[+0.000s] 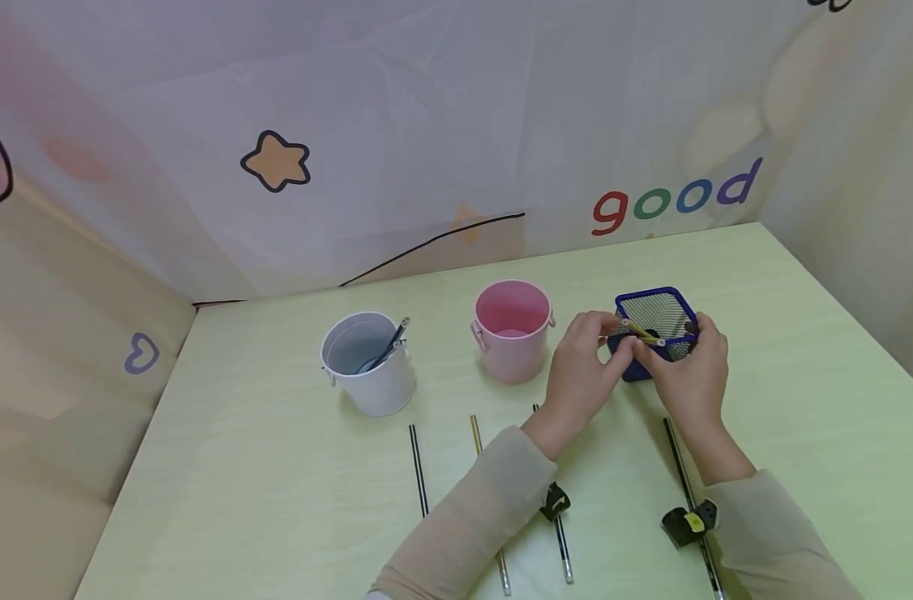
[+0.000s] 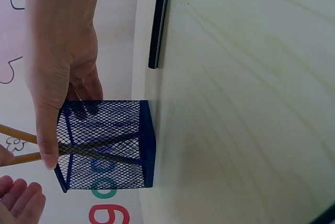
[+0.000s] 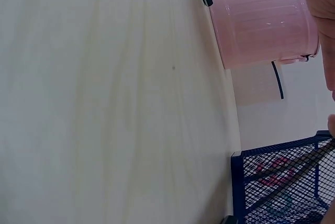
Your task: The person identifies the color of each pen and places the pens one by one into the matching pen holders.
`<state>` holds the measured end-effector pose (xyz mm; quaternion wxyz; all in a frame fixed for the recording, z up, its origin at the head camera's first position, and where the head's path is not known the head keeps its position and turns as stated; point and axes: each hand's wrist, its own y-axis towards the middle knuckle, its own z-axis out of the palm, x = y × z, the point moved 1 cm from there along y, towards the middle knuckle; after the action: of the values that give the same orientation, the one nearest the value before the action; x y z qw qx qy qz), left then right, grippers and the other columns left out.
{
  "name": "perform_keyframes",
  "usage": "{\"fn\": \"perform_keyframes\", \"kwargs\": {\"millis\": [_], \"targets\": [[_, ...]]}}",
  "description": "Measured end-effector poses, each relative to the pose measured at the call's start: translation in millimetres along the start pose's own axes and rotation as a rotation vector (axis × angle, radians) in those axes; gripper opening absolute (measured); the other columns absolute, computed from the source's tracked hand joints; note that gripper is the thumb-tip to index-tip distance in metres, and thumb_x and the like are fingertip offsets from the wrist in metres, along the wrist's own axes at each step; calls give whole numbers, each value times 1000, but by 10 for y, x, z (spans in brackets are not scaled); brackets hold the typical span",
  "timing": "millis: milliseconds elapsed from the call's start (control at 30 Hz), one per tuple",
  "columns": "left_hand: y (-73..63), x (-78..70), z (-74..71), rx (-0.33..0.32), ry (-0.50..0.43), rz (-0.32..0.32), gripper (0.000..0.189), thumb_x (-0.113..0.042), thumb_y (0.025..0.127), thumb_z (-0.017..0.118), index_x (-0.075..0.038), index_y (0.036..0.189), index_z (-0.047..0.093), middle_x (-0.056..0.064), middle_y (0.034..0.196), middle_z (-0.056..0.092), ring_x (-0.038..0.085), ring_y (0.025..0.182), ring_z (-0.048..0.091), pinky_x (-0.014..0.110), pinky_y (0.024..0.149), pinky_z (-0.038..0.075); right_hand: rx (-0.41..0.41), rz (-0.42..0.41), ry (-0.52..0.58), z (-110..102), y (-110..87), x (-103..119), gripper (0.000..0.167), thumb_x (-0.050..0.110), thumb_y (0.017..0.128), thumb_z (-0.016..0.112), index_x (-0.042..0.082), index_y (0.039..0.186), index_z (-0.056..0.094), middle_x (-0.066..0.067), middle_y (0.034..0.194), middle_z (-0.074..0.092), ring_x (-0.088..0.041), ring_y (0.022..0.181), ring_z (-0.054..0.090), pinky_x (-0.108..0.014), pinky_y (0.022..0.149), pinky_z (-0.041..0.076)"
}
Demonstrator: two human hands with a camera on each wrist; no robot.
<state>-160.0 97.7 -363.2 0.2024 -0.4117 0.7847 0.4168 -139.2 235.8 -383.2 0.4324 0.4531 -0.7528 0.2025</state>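
Observation:
A blue mesh pen holder (image 1: 638, 369) stands upright on the table at the right, with two yellow pencils (image 2: 21, 158) leaning crossed inside it. My right hand (image 1: 692, 371) grips the holder by its near right side, thumb over the rim and against the pencils. At the holder's left, my left hand (image 1: 582, 367) has thumb and fingers around the upper part of a yellow pencil. In the left wrist view, only fingertips (image 2: 23, 200) of that hand show, beside the pencils. The right wrist view cuts off most of both hands.
A pink bucket (image 1: 512, 354) stands left of the holder. Farther left is a white bucket (image 1: 377, 392) with dark pencils (image 1: 392, 342) inside. Nearer lie a yellow pencil (image 1: 477, 433) and several dark pencils (image 1: 418, 467), partly under my forearms. A printed cloth (image 1: 426, 125) hangs behind.

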Motion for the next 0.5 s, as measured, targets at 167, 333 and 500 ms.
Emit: {"fn": "perform_keyframes", "kwargs": {"millis": [167, 333, 500], "targets": [[-3, 4, -30, -9, 22, 1, 25, -22, 91, 65, -7, 110, 59, 4, 105, 63, 12, 97, 60, 9, 87, 45, 1, 4, -1, 1, 0, -2, 88, 30, 83, 73, -3, 146, 22, -29, 138, 34, -41, 127, 35, -55, 105, 35], [-19, 27, -48, -27, 37, 4, 27, -24, 89, 66, -6, 109, 60, 5, 104, 63, 14, 96, 60, 12, 86, 46, 5, 8, -11, 4, -9, 3, 89, 33, 83, 73, -3, 146, 22, -29, 138, 34, -41, 127, 36, -55, 105, 36], [-18, 40, -79, -28, 65, 30, 29, -25, 88, 67, -6, 109, 61, 4, 105, 63, 13, 97, 59, 11, 84, 46, -27, -25, 1, -4, -28, 25, 84, 26, 81, 75, -5, 142, 28, -30, 133, 38, -40, 123, 38, -54, 103, 37]]}}
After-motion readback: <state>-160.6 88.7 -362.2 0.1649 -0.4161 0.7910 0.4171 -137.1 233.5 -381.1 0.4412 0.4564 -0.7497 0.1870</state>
